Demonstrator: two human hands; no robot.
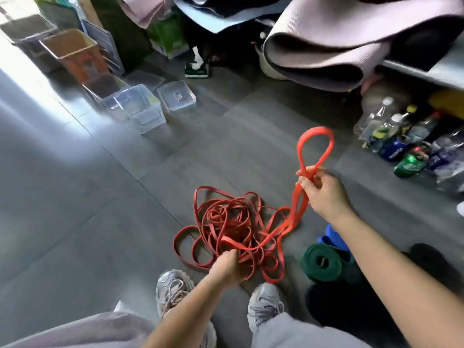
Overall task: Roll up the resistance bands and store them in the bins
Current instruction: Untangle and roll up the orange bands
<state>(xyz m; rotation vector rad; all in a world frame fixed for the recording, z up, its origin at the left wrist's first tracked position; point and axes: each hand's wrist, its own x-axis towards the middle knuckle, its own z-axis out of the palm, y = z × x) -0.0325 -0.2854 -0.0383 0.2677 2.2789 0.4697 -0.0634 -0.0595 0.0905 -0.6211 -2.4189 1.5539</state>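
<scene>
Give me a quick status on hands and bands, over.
Right hand pinches a raised band loop. Left hand grips the tangled red bands on the floor. None rolled; clear bins stand apart; green mat beside them.

Head camera — steep downward look, close over hands (324, 192), floor (75, 197) ahead.

Bands (233, 229) red-orange; bins (140, 106) clear; rolled mat (322, 263) dk green; floor (75, 197) grey.

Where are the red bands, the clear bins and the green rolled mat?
red bands (226, 214), head view, middle of the pile.
clear bins (150, 121), head view, nearest bin's wall.
green rolled mat (322, 262), head view, spiral end.
</scene>
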